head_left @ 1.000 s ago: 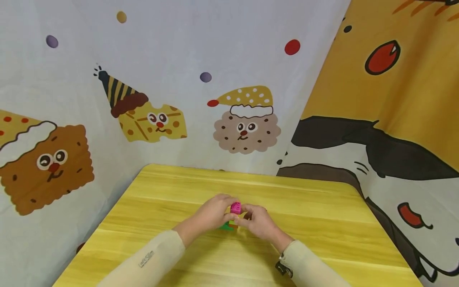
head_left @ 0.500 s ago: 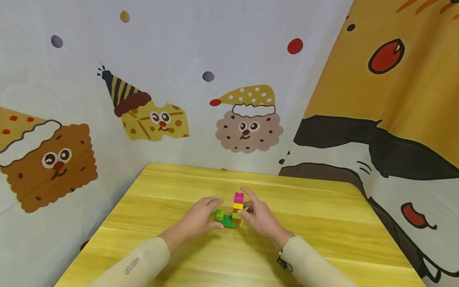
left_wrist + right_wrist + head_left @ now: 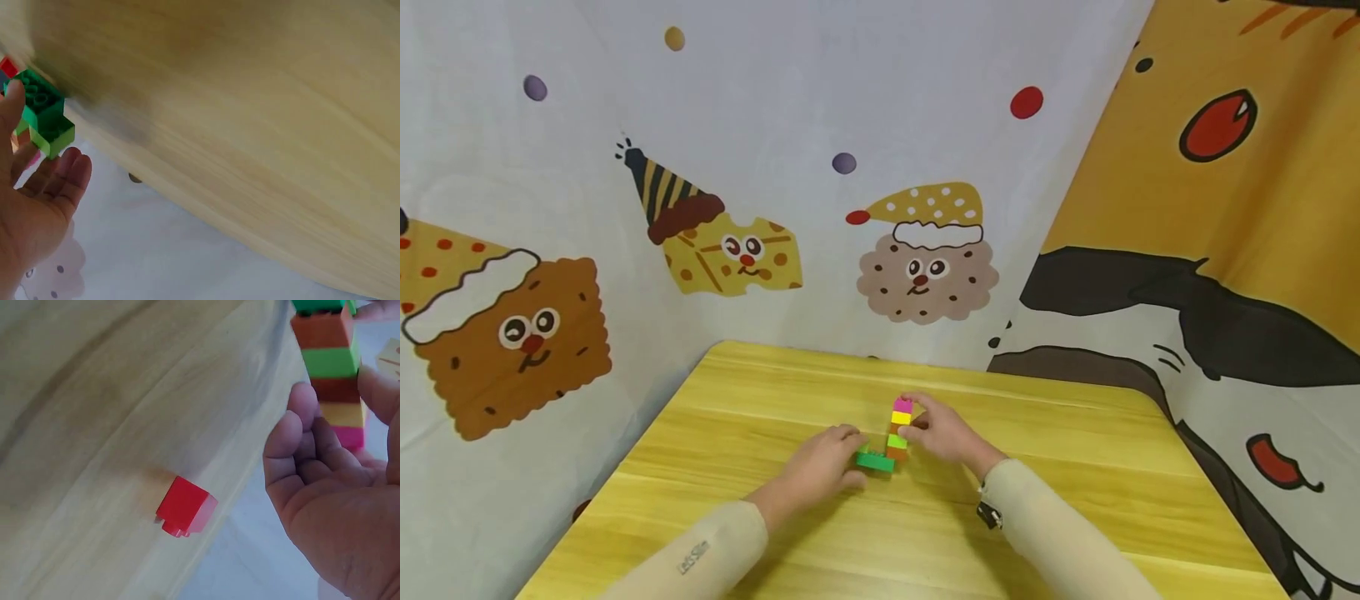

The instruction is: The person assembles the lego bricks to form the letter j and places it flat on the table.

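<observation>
A toy building-brick tower (image 3: 897,442) stands upright, pink on top, then yellow, brown, light green and orange. At its foot a dark green brick (image 3: 877,462) sticks out to the left, with a light green brick (image 3: 56,137) at the far end. My left hand (image 3: 817,468) holds that green end between thumb and fingers. My right hand (image 3: 949,432) grips the tower from the right, thumb on its side and a fingertip near the pink top. Whether the base touches the table cannot be told.
A red brick (image 3: 184,505) lies on the wooden table (image 3: 760,400), near its edge in the right wrist view; the right hand hides it from the head view. A cloth (image 3: 760,100) with cartoon prints hangs behind and beside the table.
Both hands first closed around the pink brick at the top. My left hand then moved down and left to the green end, while the right closed its fingers on the tower.
</observation>
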Available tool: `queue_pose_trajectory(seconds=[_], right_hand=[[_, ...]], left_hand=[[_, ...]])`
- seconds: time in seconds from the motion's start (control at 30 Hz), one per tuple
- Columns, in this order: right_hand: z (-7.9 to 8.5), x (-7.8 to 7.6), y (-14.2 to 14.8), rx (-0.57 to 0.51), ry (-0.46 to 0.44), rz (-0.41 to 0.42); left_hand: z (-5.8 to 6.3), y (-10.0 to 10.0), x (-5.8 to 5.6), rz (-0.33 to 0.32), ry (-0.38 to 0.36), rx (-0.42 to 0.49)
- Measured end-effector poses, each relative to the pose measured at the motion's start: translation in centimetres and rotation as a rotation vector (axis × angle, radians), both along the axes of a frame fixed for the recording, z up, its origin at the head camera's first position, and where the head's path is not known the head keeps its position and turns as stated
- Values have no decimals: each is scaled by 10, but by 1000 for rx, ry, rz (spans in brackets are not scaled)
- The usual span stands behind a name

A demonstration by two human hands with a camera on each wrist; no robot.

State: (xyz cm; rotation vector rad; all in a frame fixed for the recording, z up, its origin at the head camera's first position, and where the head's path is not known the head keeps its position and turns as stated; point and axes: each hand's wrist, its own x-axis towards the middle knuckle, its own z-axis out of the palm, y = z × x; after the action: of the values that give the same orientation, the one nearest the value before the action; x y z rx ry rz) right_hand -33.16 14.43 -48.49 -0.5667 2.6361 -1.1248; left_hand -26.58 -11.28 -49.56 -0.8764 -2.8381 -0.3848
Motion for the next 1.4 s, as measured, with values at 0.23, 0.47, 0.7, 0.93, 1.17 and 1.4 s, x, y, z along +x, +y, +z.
queue_pose_trajectory(seconds=[0.23,0.47,0.7,0.93,1.17,1.4], right_hand=[[-11,-6,-10,74,-37,45],[-14,-8,-13,90,-80,16],[-13,-7,-12,121,-64,30],[-7,0,3,110,8,35],[11,4,42,106,101,-74],[12,11,91,270,115,-221]], left_hand=[[-9,10,2,48,-3,6],[-12,14,2,69,-21,36],[-14,16,2,90,-25,51],[-19,20,4,111,-14,51],[-19,17,5,124,-43,81],[-16,9,4,148,-104,150]])
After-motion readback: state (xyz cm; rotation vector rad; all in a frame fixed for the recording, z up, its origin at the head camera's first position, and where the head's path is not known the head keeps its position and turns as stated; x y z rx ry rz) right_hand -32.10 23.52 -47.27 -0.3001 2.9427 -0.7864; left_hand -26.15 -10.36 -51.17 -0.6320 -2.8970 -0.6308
